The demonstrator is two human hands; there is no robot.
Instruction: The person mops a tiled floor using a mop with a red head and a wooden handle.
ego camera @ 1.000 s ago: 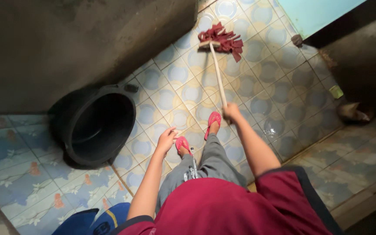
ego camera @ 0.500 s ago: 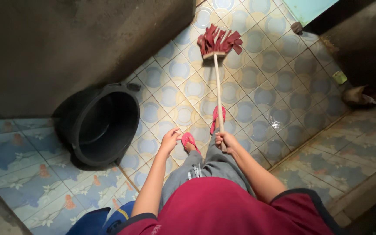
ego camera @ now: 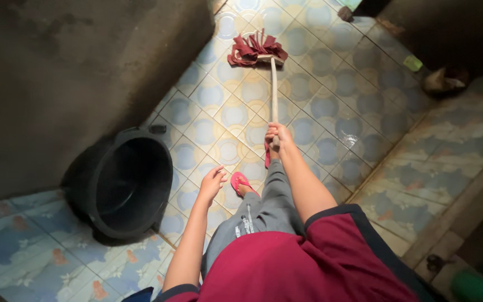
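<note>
Red cloth strips of a wooden-handled mop (ego camera: 257, 49) lie spread on the patterned blue-and-cream floor tiles (ego camera: 331, 106) near the floor's far edge, just beside the dark concrete wall (ego camera: 74, 72). Its pale wooden handle (ego camera: 274, 89) runs back to the right hand (ego camera: 276, 136), whose fingers are wrapped tight around the handle's near end. Loose and half-curled, the left hand (ego camera: 212, 182) grips nothing and hangs above the tiles, near a round black plastic bucket (ego camera: 124, 182) standing against the wall. Red flip-flops (ego camera: 240, 182) show below the hands.
</note>
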